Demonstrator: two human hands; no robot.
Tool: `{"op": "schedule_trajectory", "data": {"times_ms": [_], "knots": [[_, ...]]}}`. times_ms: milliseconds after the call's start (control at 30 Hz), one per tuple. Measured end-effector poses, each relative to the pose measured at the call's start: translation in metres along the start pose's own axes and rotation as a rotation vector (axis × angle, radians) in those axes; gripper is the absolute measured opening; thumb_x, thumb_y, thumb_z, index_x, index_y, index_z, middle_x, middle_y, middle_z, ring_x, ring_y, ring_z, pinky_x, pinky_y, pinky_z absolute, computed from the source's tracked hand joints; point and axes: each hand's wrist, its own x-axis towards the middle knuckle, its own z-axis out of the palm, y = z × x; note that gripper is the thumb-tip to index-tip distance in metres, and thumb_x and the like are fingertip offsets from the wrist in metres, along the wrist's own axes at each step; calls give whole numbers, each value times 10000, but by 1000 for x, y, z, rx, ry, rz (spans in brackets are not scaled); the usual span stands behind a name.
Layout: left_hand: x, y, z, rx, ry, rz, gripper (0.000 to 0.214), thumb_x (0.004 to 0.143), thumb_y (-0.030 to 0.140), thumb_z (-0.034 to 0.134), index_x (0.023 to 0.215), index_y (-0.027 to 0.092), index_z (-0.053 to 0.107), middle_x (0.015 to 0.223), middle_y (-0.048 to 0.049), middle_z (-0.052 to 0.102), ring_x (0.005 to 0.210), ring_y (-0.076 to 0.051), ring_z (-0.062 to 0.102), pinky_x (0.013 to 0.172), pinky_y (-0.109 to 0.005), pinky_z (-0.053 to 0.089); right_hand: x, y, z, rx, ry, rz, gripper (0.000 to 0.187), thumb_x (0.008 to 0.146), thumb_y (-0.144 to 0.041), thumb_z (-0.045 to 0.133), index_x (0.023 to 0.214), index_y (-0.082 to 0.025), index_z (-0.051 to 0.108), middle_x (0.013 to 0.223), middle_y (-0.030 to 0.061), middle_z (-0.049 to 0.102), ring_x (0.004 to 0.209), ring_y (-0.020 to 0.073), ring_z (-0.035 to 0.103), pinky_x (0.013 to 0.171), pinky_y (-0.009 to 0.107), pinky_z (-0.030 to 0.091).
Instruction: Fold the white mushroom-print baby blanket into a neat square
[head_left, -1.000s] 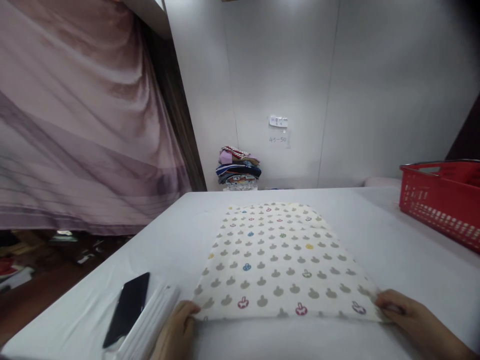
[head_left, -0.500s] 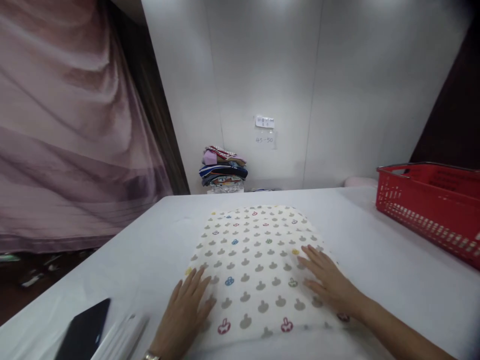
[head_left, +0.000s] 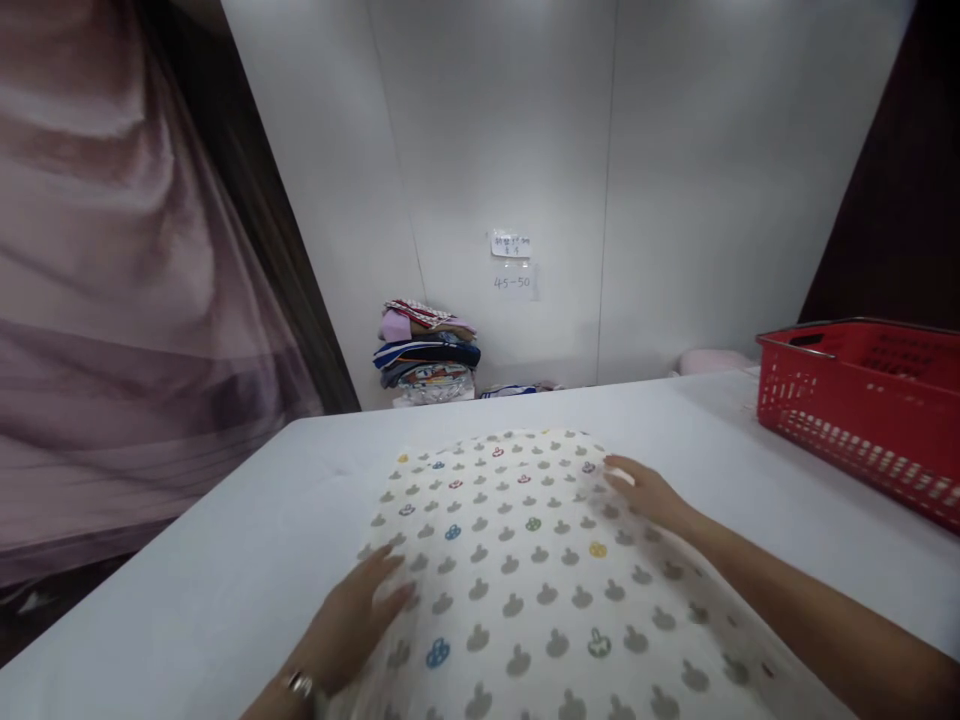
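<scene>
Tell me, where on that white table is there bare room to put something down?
The white table is bare left of the cream spotted cloth, along the table's far edge, and between the cloth and the red plastic basket. The middle is crowded: the left hand and right hand lie on the cloth.

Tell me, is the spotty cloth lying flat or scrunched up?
Flat. The spotty cloth lies spread smooth on the white table, with the left hand and right hand resting palm-down on it.

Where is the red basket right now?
In the head view, the red basket sits on the white table at the far right, beyond the right hand that rests on the spotted cloth.
</scene>
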Motion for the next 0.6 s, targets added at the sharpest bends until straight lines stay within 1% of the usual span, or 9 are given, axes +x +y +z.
{"op": "schedule_trajectory", "data": {"times_ms": [33, 133, 200, 267, 300, 367, 467, 567, 600], "knots": [[19, 8, -3, 8, 8, 25, 544, 801, 530, 386, 1203, 201, 549, 1377, -74, 413, 1252, -234, 398, 1028, -392, 348, 23, -1, 0, -10, 16, 78, 468, 859, -445, 373, 1221, -196, 532, 1314, 61, 482, 1184, 221, 456, 944, 311, 396], [76, 22, 1, 60, 30, 84, 493, 823, 465, 397, 1196, 179, 547, 1385, -93, 404, 1260, -222, 386, 1043, -373, 320, 79, 1, 4, -33, 1, 186, 459, 871, -447, 325, 1034, -145, 629, 1090, 99, 631, 1011, 238, 573, 857, 320, 431], [111, 25, 8, 131, 58, 78, 455, 837, 412, 405, 1201, 173, 537, 1386, -98, 403, 1270, -217, 369, 1055, -374, 292, 105, 4, 9, -41, -28, 229, 515, 862, -500, 310, 893, -123, 659, 908, 121, 676, 867, 255, 619, 768, 337, 455], [143, 25, 14, 206, 77, 55, 426, 859, 363, 382, 1218, 178, 517, 1391, -89, 399, 1289, -210, 337, 1058, -380, 276, 123, 7, 15, -55, -46, 265, 550, 833, -553, 339, 825, -108, 661, 864, 146, 674, 810, 272, 625, 722, 349, 454], [157, 25, 17, 233, 82, 45, 419, 869, 347, 364, 1228, 182, 504, 1394, -82, 395, 1298, -209, 319, 1060, -387, 265, 130, 9, 17, -63, -52, 274, 545, 813, -567, 375, 808, -103, 662, 880, 158, 670, 819, 283, 622, 722, 354, 450], [181, 22, 21, 262, 88, 30, 421, 883, 329, 329, 1253, 192, 474, 1405, -71, 381, 1314, -214, 284, 1070, -414, 228, 142, 12, 21, -80, -62, 267, 477, 767, -540, 478, 789, -101, 663, 914, 165, 664, 858, 297, 611, 741, 353, 437], [205, 16, 30, 269, 88, 5, 441, 884, 325, 308, 1283, 186, 435, 1408, -84, 373, 1319, -238, 268, 1071, -457, 191, 150, 13, 24, -82, -63, 203, 300, 727, -392, 571, 826, -124, 661, 935, 123, 665, 889, 263, 600, 761, 312, 429], [215, 8, 41, 265, 78, -19, 477, 881, 348, 289, 1302, 158, 410, 1403, -105, 376, 1307, -255, 287, 1064, -465, 197, 140, 4, 24, -73, -26, 127, 231, 746, -314, 540, 881, -157, 641, 944, 79, 660, 891, 222, 591, 775, 284, 429], [215, 6, 44, 262, 76, -21, 492, 882, 359, 277, 1310, 150, 399, 1406, -107, 371, 1307, -255, 286, 1066, -461, 195, 131, -1, 25, -72, 1, 61, 224, 763, -305, 515, 895, -166, 632, 966, 75, 652, 909, 216, 583, 795, 286, 427]]}}
